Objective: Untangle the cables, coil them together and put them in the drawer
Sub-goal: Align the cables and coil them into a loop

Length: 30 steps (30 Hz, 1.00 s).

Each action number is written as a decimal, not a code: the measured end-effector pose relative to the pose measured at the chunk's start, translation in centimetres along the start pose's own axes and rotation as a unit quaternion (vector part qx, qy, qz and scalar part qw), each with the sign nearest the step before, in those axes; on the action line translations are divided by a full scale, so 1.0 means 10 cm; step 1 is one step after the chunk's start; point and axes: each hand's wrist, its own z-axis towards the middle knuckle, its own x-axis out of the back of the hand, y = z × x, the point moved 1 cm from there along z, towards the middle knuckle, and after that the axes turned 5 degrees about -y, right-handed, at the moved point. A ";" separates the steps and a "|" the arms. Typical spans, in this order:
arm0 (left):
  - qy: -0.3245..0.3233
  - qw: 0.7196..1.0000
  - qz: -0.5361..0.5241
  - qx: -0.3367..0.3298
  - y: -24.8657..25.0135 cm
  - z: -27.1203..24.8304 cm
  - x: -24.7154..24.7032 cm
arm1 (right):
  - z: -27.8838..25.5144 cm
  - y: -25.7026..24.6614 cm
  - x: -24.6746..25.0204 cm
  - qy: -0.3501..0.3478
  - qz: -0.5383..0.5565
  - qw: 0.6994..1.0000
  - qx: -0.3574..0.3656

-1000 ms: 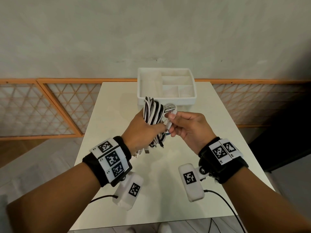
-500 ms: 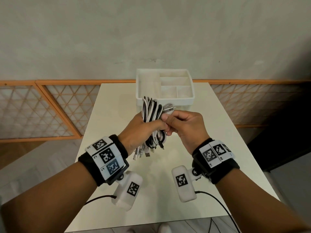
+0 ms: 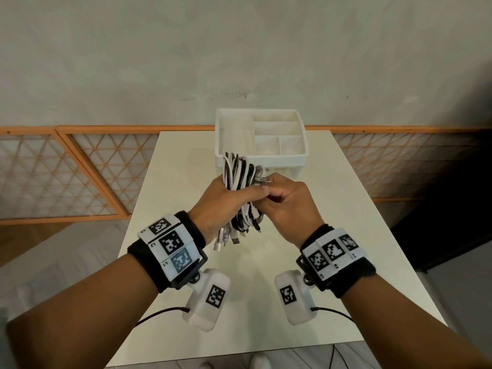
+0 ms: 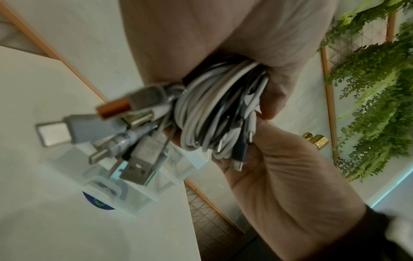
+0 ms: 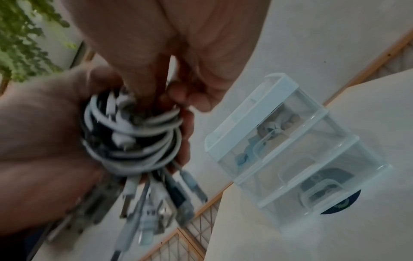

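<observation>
— Where do things stand, from where you are?

— Start with the tabletop (image 3: 165, 235). The drawer unit (image 3: 262, 158) sits at its far edge, white organiser tray on top, clear drawers beneath it; both wrist views show those drawers closed. On the near side of the drawer unit, held up off the surface, is the cable bundle (image 3: 239, 177): black and white cables coiled into one hank, plugs dangling from its lower end (image 3: 226, 237).

— And the grip?

— The left hand (image 3: 215, 206) has its fingers and thumb wrapped tight round the middle of the coil. The right hand (image 3: 288, 206) is closed against it from the side away from the left hand, fingertips pinching a loose cable end with a metal plug (image 3: 262, 179) at the top of the hank, nearest the drawer unit. Neither hand is slack.

— So what is the step, and how is it done well?

— I'd judge they are tucking or wrapping that last end. Keep the left hand clamped so the loops can't spring apart, draw the end snug round the waist of the coil, and gather the dangling plugs. After that a drawer must be opened, so one hand has to hold the coil alone.
</observation>
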 end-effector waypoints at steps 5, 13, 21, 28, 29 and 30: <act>0.022 0.999 -0.044 0.006 -0.05 0.02 -0.02 | -0.06 0.03 -0.07 0.026 -0.040 0.996 0.074; 0.012 0.992 -0.123 0.030 -0.11 -0.02 0.05 | 0.00 -0.10 0.15 0.010 0.063 0.998 -0.016; -0.060 0.989 -0.133 0.019 -0.11 -0.06 0.04 | -0.04 -0.08 0.13 0.022 0.111 0.994 0.010; -0.017 0.995 -0.094 -0.012 -0.18 -0.03 -0.01 | -0.04 -0.04 0.09 0.023 0.051 0.998 0.029; -0.004 0.996 -0.089 -0.018 -0.17 -0.02 -0.02 | -0.04 -0.04 0.08 0.014 0.057 0.998 0.018; 0.012 0.996 -0.086 -0.026 -0.16 0.00 -0.03 | -0.04 -0.05 0.07 0.004 0.063 0.998 -0.002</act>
